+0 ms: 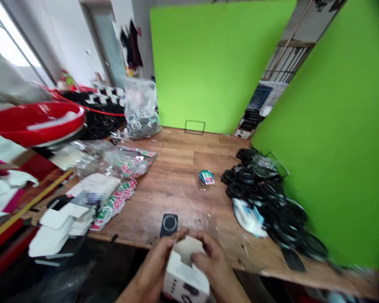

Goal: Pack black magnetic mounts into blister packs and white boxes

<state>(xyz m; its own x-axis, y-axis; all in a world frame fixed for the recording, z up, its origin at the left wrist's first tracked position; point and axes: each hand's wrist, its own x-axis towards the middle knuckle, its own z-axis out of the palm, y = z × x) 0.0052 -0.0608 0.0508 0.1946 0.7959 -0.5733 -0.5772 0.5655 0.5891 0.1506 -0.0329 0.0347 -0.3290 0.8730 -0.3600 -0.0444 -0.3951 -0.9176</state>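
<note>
Both hands are around a small white cardboard box [186, 273] at the table's near edge, and its top is open. My left hand [156, 263] grips the box's left side. My right hand [213, 261] grips its right side, with the thumb at the opening. Dark printed pictures show on the side of the box nearest me. Just beyond my left hand lies a dark rectangular object with a pale ring [169, 224]. Farther out is a small clear packet with a teal round item and a red-green label [206, 177]. The inside of the box is mostly hidden.
Black round parts [271, 193] are heaped on the right, beside a white-blue crumpled wrapper [249, 217]. Flat white cartons [63, 221] and red-green labels [118, 200] lie left. A clear bag of rings [142, 111] and red basin [38, 120] stand behind. Green panels [214, 63] border the table.
</note>
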